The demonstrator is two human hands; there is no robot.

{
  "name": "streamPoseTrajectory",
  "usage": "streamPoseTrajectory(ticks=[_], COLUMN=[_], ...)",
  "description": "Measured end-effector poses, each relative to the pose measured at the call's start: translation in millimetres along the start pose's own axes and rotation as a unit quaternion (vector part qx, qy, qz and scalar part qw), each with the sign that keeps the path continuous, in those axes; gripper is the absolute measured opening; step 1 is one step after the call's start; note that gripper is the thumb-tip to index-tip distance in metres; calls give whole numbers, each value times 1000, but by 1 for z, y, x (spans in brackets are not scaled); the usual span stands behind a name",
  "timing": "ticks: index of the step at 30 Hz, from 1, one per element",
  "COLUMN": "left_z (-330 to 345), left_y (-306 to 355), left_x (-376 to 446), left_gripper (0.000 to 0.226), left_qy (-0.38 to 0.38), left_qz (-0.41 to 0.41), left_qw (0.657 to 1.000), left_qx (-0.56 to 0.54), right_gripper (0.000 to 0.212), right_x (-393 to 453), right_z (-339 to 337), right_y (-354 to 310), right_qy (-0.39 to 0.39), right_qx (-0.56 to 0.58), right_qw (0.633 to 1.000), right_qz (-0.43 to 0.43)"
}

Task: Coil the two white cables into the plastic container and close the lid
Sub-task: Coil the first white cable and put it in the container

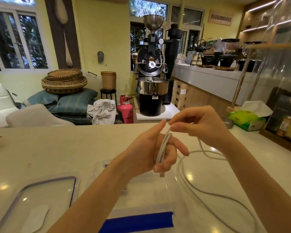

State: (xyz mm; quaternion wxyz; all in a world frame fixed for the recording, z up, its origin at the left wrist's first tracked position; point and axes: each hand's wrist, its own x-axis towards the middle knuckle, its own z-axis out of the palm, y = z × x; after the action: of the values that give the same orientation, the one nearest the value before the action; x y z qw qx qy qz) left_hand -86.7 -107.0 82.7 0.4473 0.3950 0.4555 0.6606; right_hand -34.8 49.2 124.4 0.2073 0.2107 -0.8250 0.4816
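cable (163, 148) coiled on left hand (151, 152); one container (141, 190), one lid (40, 199).

Counter (57, 148): lid (40, 199), container (141, 199), cable (208, 192), tissues (247, 120)

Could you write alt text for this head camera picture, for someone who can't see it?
Two hands wind a white cable around the left hand, the right hand feeding it, above an open plastic container whose lid lies beside it.

White cable (164, 147), partly wound into tight loops, loose tail trailing across the table (40, 148). Clear plastic container (141, 195) open below, blue-taped. Lid (40, 199) flat just left.
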Motion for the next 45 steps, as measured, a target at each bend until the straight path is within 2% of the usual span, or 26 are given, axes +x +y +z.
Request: streamPoseTrajectory(ticks=[3,5,7,10,13,15,17,19,22,25,28,32,34,37,40,42,45], left_z=[2,1,-3,-5,-12,-19,-25,-28,-32,-33,-28,-15,-8,2,6,8,13], left_y=[6,12,17,25,29,29,25,21,15,9,3,-2,-3,-5,-4,-1,8], left_x=[-5,-4,-3,-1,6,12,18,23,28,29,26,21,17,11,1,-3,-9], left_gripper=[46,30,31,30,29,39,39,36,35,34,36,41,49,60,58,49,38], left_qy=[-81,-111,-108,-14,169,234,271,309,358,373,382,321,276,161,61,-30,-150], left_qz=[57,101,128,161,196,212,208,201,195,172,144,64,19,-31,-35,-11,31], left_qw=[987,966,948,937,912,890,877,878,893,908,908,911,922,972,996,998,971], left_qx=[-129,-211,-269,-310,-319,-329,-338,-306,-191,-83,95,251,271,166,47,-46,-182], right_gripper=[14,20,25,25,24,25,23,23,25,26,25,25,27,26,24,22,21], right_x=[-1,-3,-7,-17,-27,-34,-40,-45,-49,-51,-47,-37,-28,-15,-6,-5,-6], right_z=[9,15,22,29,38,43,47,47,42,32,21,5,-4,-16,-18,-16,-12], right_y=[14,22,28,34,34,30,23,15,-1,-17,-27,-38,-38,-33,-26,-20,-14], right_qy=[13,9,-12,-45,-81,-104,-133,-156,-160,-148,-122,-45,-18,3,12,-1,-12], right_qx=[131,165,178,134,61,12,-32,-84,-181,-268,-342,-386,-372,-319,-205,-146,-106], right_qw=[989,981,975,974,972,968,963,957,948,938,925,921,927,944,977,988,994], right_qz=[65,101,134,176,210,228,232,229,207,163,110,3,-47,-79,-64,-43,-16])
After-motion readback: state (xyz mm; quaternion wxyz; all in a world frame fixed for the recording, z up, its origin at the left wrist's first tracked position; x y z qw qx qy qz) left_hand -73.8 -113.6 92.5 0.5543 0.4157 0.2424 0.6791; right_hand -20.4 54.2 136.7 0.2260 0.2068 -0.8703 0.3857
